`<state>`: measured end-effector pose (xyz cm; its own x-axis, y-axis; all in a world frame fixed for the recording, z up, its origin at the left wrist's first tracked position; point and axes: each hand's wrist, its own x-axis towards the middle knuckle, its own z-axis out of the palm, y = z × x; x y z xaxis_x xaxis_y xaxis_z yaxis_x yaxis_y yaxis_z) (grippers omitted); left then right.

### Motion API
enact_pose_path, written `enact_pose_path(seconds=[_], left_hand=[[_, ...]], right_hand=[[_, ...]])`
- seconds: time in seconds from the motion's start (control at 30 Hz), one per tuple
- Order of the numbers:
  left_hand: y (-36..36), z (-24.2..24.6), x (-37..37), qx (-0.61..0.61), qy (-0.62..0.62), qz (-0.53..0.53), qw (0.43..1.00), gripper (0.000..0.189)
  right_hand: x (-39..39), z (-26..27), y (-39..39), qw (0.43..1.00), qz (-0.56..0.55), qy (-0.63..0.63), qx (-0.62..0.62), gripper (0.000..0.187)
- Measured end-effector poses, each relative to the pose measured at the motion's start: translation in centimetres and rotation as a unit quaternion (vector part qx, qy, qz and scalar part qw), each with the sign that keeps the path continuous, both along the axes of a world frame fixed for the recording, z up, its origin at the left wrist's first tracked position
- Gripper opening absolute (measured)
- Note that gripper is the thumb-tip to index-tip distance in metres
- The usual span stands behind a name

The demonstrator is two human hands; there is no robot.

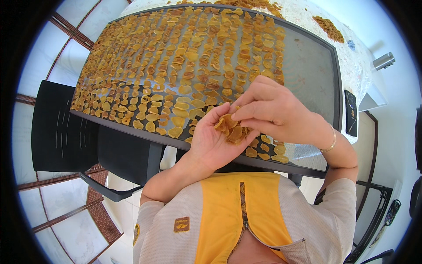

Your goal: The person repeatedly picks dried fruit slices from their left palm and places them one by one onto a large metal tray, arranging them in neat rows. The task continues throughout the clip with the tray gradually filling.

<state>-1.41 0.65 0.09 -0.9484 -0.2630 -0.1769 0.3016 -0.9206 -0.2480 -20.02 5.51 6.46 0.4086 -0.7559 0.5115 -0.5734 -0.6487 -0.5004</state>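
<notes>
My left hand (211, 142) is turned palm up in front of my chest, cupping a small heap of thin, curled, yellow-brown dried slices (234, 132). Over that palm, my right hand (273, 110) reaches in from the right, its fingertips pinched at the upper slices. The fingers partly cover the slice they grip. Both hands are above the near part of a dark-framed tabletop (308, 62), where many similar slices (191, 56) lie in close rows. The rows fill its left and middle parts. The forearms hide some of the near slices.
Loose slices are piled on the white patterned surface behind, with one heap (328, 28) at the far right. A phone (351, 113) lies by the frame's right edge, and a metal cup (384, 61) is farther back. A black chair (66, 128) stands at the left.
</notes>
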Motion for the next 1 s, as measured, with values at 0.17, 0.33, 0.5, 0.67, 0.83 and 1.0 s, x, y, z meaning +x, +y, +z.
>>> enact_pose_path(seconds=[0.17, 0.33, 0.5, 0.67, 0.83, 1.0], left_hand=[[0.2, -0.2, 0.3, -0.003, -0.009, 0.000, 1.000, 0.035], [0.0, -0.7, 0.3, -0.013, 0.042, 0.005, 0.999, 0.034], [-0.3, -0.6, 0.3, 0.006, -0.019, 0.003, 1.000, 0.035], [-0.3, 0.5, 0.1, -0.019, 0.002, 0.014, 1.000, 0.046], [-0.4, 1.1, 0.1, 0.001, -0.002, 0.011, 1.000, 0.049], [-0.3, 1.1, 0.1, 0.000, -0.015, 0.013, 1.000, 0.049]], right_hand=[[0.4, -0.3, 0.0, 0.998, 0.002, 0.058, -0.036, 0.016], [0.7, -0.4, -0.2, 0.998, 0.001, 0.051, -0.037, 0.012], [0.9, 0.6, 0.5, 0.988, -0.048, -0.080, 0.126, 0.006], [-1.3, 1.7, 1.6, 0.879, -0.150, -0.304, 0.335, 0.010], [-9.1, -0.8, -1.3, 0.869, -0.276, -0.332, 0.243, 0.009], [-16.2, -4.3, -1.5, 0.839, -0.404, -0.251, 0.263, 0.009]])
